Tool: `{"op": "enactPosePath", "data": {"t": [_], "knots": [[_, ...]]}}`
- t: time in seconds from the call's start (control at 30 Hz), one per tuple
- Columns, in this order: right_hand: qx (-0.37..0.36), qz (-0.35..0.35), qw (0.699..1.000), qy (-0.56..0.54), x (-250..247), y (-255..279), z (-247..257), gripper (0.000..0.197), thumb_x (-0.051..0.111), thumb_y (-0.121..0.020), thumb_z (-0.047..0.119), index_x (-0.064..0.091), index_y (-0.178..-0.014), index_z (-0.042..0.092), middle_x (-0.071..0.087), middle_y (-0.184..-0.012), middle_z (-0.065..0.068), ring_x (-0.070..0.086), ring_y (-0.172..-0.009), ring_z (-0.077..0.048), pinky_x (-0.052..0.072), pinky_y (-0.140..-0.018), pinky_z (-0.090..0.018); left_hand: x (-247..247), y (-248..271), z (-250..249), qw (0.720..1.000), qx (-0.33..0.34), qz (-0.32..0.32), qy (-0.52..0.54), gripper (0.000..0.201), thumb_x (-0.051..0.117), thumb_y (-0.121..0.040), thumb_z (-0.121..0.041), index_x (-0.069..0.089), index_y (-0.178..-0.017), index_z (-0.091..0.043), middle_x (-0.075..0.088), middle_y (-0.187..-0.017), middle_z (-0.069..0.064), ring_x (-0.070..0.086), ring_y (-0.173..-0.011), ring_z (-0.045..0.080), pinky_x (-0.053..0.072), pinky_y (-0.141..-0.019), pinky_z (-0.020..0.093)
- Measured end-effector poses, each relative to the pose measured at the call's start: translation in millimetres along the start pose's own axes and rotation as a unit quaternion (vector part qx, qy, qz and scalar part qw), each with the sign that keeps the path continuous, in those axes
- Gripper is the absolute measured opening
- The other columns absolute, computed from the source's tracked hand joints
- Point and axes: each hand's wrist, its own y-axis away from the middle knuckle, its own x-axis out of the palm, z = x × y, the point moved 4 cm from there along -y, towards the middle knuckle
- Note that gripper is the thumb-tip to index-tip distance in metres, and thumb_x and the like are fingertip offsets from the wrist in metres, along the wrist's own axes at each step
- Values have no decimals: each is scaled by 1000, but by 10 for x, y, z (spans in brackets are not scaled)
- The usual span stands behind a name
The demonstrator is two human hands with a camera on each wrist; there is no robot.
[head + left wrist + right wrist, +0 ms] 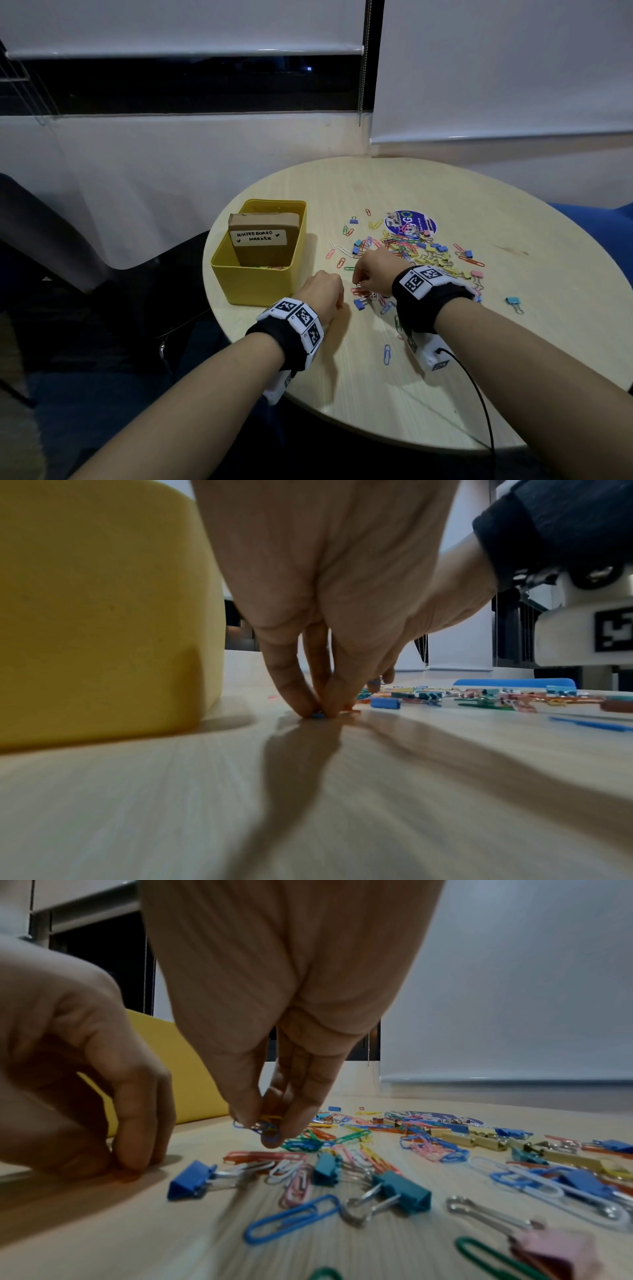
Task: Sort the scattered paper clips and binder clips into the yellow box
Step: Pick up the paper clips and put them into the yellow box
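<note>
A yellow rectangular metal box (pixel 253 274) is sitting at the left side of the round pale wooden tabletop (pixel 428 394), and it is holding an upright brown cardboard packet (pixel 262 241) with a handwritten white label reading "WHITEBOARD MARKER". Just right of the box's near corner, the left hand (pixel 323 291) is reaching down with its fingertips (pixel 301 702) pressing together on the tabletop; its grip is nearly closed, pinching a small blue clip (pixel 317 715) lying flat against the wood, though too little of that clip is showing to tell its kind. Right of that hand, the right hand (pixel 375 270) is hovering just above the tabletop, its thumb and fingers closing into a tight grip around a small bunch of coloured wire paper clips (pixel 265 1126), blue and yellow among them. Beneath and beyond it, right of the box, the scattered heap of coloured paper clips and binder clips (pixel 411 250) is spreading over the tabletop, with a blue binder clip (pixel 359 303) lying just beside the right wrist. At the far edge of the heap, a round blue printed sticker (pixel 416 219) is showing under some clips. Well right of the box, a lone light-blue binder clip (pixel 513 301) is lying apart.
</note>
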Motion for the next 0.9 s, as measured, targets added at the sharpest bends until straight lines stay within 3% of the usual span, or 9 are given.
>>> {"op": "enactPosePath", "data": {"t": [0.3, 0.57, 0.9], "knots": [[-10, -16, 1000, -1, 38, -28, 3, 25, 72, -83, 13, 73, -108, 10, 72, -107, -10, 68, -97, -20, 44, -76, -18, 35, -60, 74, 1000, -16, -9, -21, 24, 58, -92, -6, 68, -113, -6, 61, -112, 15, 61, -98, 31, 54, -90, 38], [1, -16, 1000, -1, 12, -64, 5, 24, 60, -86, -5, 73, -104, 5, 71, -107, -13, 68, -98, -26, 54, -87, -30, 13, -75, 65, 999, -39, -3, 8, 21, 62, -89, -7, 67, -110, -5, 62, -109, 16, 62, -94, 33, 55, -88, 40], [8, 34, 999, 25, 35, -82, 5, 24, 67, -85, 5, 72, -109, 7, 72, -108, -11, 67, -99, -25, 54, -89, -31, -37, -13, 30, 999, -46, -15, 14, 22, 62, -91, -14, 62, -111, -7, 56, -114, 15, 59, -99, 32, 54, -86, 38]]}}
